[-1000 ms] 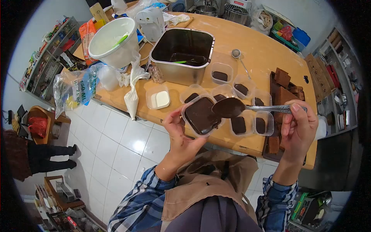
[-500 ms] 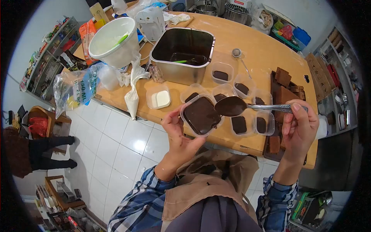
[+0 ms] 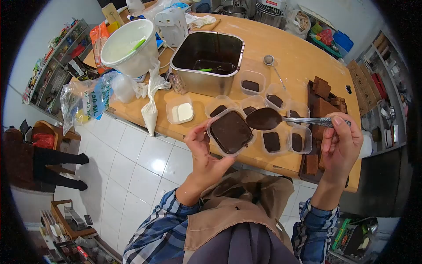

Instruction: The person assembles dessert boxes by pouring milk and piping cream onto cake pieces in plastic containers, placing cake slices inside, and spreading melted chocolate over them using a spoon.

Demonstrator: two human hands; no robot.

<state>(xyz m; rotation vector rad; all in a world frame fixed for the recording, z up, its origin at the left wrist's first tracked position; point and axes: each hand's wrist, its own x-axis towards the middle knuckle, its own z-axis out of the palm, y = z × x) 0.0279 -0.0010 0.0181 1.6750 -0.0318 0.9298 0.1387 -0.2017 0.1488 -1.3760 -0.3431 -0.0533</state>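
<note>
A clear square cup filled with smooth dark chocolate (image 3: pixel 231 132) is held by my left hand (image 3: pixel 206 154), fingers wrapped round its side. My right hand (image 3: pixel 340 138) pinches the patterned handle of a metal spoon (image 3: pixel 264 119). The spoon's chocolate-coated bowl is just right of the cup's rim. Several plastic cups with dark pieces inside stand on the table behind, one of them a cup (image 3: pixel 271 142) below the spoon. A deep metal container (image 3: pixel 204 82) of chocolate with a green-handled utensil stands behind the held cup.
On the wooden table (image 3: pixel 281 44) are a white tub (image 3: pixel 132 55), a piping bag (image 3: pixel 150 112), a cup with white filling (image 3: pixel 180 111), a small strainer (image 3: pixel 268 60) and a tray of brown cake pieces (image 3: pixel 323 110). Another person (image 3: pixel 48 169) stands at the far left.
The spoon has shifted slightly right, away from the middle of the held cup. My left hand stays nearly still. The other person at the left has moved a little.
</note>
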